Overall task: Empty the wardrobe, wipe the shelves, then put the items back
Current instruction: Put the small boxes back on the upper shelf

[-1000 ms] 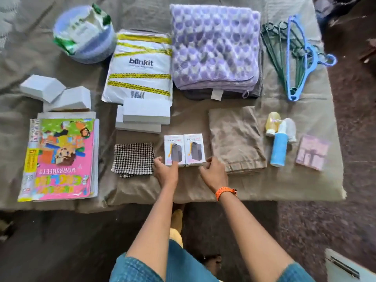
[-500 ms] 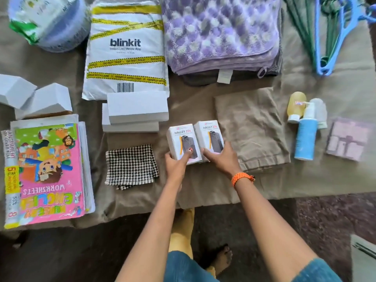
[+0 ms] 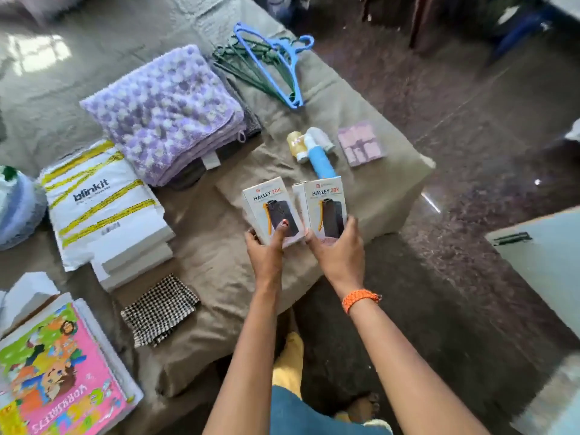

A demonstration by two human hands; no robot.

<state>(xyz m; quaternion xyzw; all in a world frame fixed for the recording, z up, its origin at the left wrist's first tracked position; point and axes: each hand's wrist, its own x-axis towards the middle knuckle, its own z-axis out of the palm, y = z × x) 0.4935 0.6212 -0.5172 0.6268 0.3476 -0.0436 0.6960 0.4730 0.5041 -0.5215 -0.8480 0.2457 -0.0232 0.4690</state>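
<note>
A person's left hand [image 3: 266,252] and right hand [image 3: 337,249] each pinch an upright box [image 3: 271,211], [image 3: 326,210] from below, long axes vertical, side by side above the bed [image 3: 376,183], near the folded towel [image 3: 166,114].

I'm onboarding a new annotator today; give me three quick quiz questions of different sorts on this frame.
1. True or false: the left hand and the right hand each hold one Halley box.
2. What colour is the wristband on the right arm?
3. The checked cloth lies: A) on the purple towel, B) near the white boxes, C) under the hangers.

Key: 1 true; 2 orange; 3 B.
</note>
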